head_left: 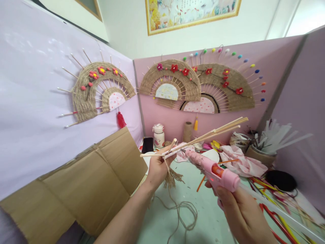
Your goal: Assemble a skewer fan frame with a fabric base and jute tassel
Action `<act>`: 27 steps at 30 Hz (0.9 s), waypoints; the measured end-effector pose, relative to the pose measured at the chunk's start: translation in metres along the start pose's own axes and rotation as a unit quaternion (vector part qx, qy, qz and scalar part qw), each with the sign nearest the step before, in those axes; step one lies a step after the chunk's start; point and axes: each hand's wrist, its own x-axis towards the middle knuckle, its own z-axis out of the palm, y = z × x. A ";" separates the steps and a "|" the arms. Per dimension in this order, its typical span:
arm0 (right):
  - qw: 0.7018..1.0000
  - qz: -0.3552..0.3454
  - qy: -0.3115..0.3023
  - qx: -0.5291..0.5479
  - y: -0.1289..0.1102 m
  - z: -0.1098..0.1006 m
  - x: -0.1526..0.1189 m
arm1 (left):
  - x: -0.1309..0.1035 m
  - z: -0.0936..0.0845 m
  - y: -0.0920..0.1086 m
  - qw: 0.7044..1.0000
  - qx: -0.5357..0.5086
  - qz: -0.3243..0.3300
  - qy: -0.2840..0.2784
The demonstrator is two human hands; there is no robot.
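My left hand (157, 169) is closed around a bundle of thin wooden sticks (213, 133) that fan out up and to the right. One stick points left past my fingers, and a short one stands up near the thumb. A brown twine tassel (173, 177) hangs below this hand, and loose twine (186, 211) coils on the table beneath. In my right hand (241, 206) is a pink hot glue gun (212, 169), its nozzle close to the sticks. I cannot tell whether the tip touches them. A long clear glue stick (281, 215) extends from the back of the gun.
Folded cardboard (88, 183) leans at the left. Behind my hands stand a white bottle (159, 136), a cardboard tube (188, 131) and a black phone (147, 145). A pot of glue sticks (261, 154), crumpled fabric (242, 161) and red scissors (275, 220) lie right. Twine fans (170, 76) hang on partitions.
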 end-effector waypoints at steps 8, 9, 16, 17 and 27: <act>1.000 0.004 0.011 -0.004 0.004 0.002 0.001 | 0.001 0.002 0.002 0.999 -0.035 -0.029 0.025; 1.000 -0.001 0.010 -0.005 0.004 0.002 0.002 | 0.001 0.002 0.002 0.998 -0.039 -0.032 0.026; 1.000 -0.021 -0.005 -0.017 0.005 0.000 0.005 | 0.001 0.002 0.004 0.998 -0.046 -0.036 0.028; 1.000 -0.022 -0.010 -0.017 0.005 0.000 0.005 | 0.001 0.002 0.004 0.998 -0.047 -0.036 0.029; 0.999 -0.013 0.005 -0.043 -0.001 -0.005 0.011 | 0.001 0.002 0.003 0.999 -0.038 -0.025 0.029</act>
